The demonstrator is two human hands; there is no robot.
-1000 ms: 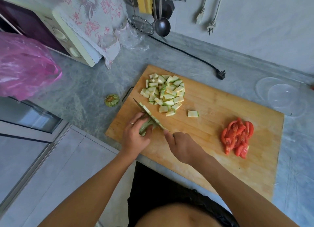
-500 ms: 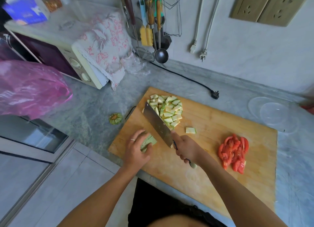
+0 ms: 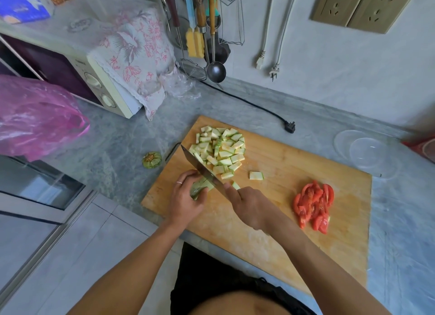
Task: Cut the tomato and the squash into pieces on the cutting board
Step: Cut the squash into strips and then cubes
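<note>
My left hand [image 3: 186, 200] curled over the squash strip [image 3: 200, 187] near the cutting board [image 3: 282, 211] left edge, right hand [image 3: 249, 206] gripping the knife [image 3: 200, 167], forefinger along blade, tomato pieces [image 3: 314, 207] right, no legible writing.

arms: bare, no sleeves | left hand [image 3: 184, 203]: thin ring [image 3: 179, 182] on one finger | lower body: black garment [image 3: 211, 274]

Pale green squash pieces [image 3: 221, 147] and red tomato slices [image 3: 313, 206] lie on the tan wooden cutting board [image 3: 294, 164].
</note>
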